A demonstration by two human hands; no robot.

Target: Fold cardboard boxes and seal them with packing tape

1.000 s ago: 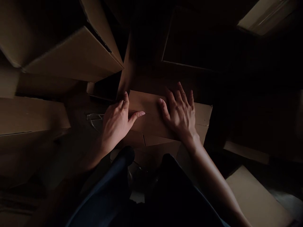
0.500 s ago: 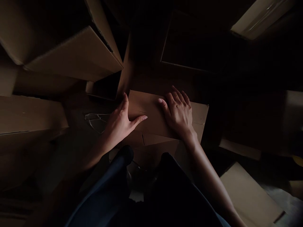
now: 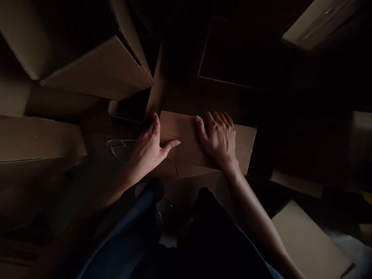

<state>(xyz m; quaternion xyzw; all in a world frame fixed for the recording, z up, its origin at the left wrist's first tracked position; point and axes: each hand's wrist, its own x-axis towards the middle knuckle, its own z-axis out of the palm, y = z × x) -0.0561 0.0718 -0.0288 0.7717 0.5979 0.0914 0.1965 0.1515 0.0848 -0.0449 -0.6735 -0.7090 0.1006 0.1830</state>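
Note:
A brown cardboard box [image 3: 186,149] lies in front of my knees, its top flaps folded over and a seam running along its length. My left hand [image 3: 149,145] holds the box's left end, thumb on the top and the other fingers along the end face, partly hidden. Across the top, right of the middle, rests my right hand [image 3: 219,135]. Its palm is down, its thumb is apart and its fingertips reach over the far edge. A lower flap [image 3: 194,170] with a slit sticks out along the near side.
A large open carton [image 3: 101,69] stands at upper left, beside a stacked carton [image 3: 40,139]. Thin clear strapping [image 3: 119,149] lies left of my left hand. A cardboard piece [image 3: 310,240] is at lower right, and a taped box [image 3: 316,23] at upper right. The surroundings are dark.
My right hand's fingers have drawn in and bent at the far edge, and its thumb has moved up slightly. The seam on top looks straighter. My left hand has barely shifted.

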